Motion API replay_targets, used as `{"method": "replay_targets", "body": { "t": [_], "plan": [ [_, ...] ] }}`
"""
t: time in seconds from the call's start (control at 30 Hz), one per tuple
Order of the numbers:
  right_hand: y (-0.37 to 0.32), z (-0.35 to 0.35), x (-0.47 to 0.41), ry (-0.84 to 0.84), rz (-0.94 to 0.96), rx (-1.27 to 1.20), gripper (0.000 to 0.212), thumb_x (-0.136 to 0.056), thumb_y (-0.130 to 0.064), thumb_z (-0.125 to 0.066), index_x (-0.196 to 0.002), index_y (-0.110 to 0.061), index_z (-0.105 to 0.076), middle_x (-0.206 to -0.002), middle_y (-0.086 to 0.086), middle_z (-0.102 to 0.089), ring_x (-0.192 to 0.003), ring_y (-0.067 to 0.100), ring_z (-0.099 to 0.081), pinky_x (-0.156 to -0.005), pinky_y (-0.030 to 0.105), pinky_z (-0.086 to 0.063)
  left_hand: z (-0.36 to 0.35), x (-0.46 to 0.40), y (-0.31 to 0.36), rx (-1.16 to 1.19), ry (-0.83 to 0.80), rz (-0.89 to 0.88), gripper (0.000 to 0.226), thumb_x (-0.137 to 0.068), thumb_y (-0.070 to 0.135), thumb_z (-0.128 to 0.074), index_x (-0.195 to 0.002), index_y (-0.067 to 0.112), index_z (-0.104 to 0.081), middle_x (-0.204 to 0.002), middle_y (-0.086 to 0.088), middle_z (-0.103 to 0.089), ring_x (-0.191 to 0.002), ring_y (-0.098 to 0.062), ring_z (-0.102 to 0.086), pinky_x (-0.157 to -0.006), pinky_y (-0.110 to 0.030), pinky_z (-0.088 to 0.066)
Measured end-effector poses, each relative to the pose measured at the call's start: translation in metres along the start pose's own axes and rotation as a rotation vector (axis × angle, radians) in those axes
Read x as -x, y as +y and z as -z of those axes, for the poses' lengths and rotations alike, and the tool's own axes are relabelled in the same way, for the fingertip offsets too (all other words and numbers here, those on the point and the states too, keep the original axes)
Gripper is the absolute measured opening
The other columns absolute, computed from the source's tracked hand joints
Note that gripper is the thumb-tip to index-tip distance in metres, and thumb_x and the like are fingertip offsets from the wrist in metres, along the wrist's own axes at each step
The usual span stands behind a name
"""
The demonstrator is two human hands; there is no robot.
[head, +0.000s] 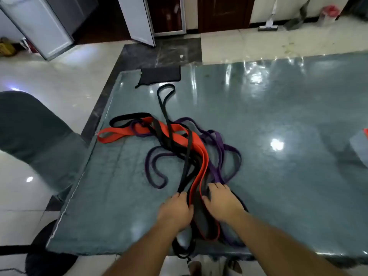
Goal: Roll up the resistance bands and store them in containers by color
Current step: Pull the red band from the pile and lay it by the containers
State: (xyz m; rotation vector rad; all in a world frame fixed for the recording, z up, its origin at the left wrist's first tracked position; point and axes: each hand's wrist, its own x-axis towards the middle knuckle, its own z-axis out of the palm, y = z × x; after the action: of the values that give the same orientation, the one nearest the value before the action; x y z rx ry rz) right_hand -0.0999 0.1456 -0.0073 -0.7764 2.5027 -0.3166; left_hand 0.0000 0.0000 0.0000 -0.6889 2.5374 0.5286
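A tangle of resistance bands lies on the grey-green table (278, 120): a red band (202, 164), black bands (165, 108) and purple bands (219, 144), crossing one another. Their near ends hang over the table's front edge. My left hand (175, 211) rests on the black band's near part, fingertips curled at its edge. My right hand (222, 202) lies on the purple and black bands just right of the red one, fingers bent downward. Whether either hand actually pinches a band is hidden under the fingers.
A black pouch (160, 74) lies at the table's far left corner. A grey container with a red piece (361, 148) shows at the right edge. A chair (35, 136) stands left of the table, and a black stool base (45, 255) sits at lower left.
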Motion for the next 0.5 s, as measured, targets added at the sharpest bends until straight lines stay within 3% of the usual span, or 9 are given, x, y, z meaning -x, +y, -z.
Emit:
{"method": "replay_targets", "body": {
  "t": [0.17,0.37,0.5],
  "plan": [
    [-0.020,-0.016,-0.030,-0.025,-0.123,-0.170,0.035,-0.102,-0.040,-0.052,-0.120,-0.010,-0.055,-0.123,0.015,-0.062,-0.118,0.034,-0.058,-0.100,0.040,-0.046,-0.012,-0.031,-0.019,0.075,-0.142,-0.050,0.041,-0.100,0.044,-0.045,-0.133,0.021,-0.053,-0.134,-0.006,-0.056,-0.124,-0.029,-0.055,-0.105,-0.045,-0.047],
    [-0.030,-0.035,-0.055,-0.049,-0.267,-0.329,0.038,-0.099,-0.041,-0.059,-0.118,-0.008,-0.056,-0.119,0.014,-0.067,-0.113,0.032,-0.063,-0.097,0.040,-0.051,-0.021,-0.048,-0.029,0.285,-0.177,-0.072,0.038,-0.099,0.033,-0.050,-0.134,0.019,-0.057,-0.132,-0.009,-0.058,-0.121,-0.029,-0.059,-0.104,-0.040,-0.049],
    [-0.031,-0.041,-0.068,-0.045,-0.370,-0.410,0.042,-0.095,-0.045,-0.064,-0.118,-0.011,-0.058,-0.113,0.009,-0.071,-0.108,0.030,-0.067,-0.088,0.036,-0.053,-0.023,-0.050,-0.031,0.408,-0.170,-0.053,0.034,-0.098,0.026,-0.052,-0.129,0.020,-0.062,-0.127,-0.009,-0.060,-0.116,-0.028,-0.061,-0.103,-0.042,-0.051]
  ]
}}
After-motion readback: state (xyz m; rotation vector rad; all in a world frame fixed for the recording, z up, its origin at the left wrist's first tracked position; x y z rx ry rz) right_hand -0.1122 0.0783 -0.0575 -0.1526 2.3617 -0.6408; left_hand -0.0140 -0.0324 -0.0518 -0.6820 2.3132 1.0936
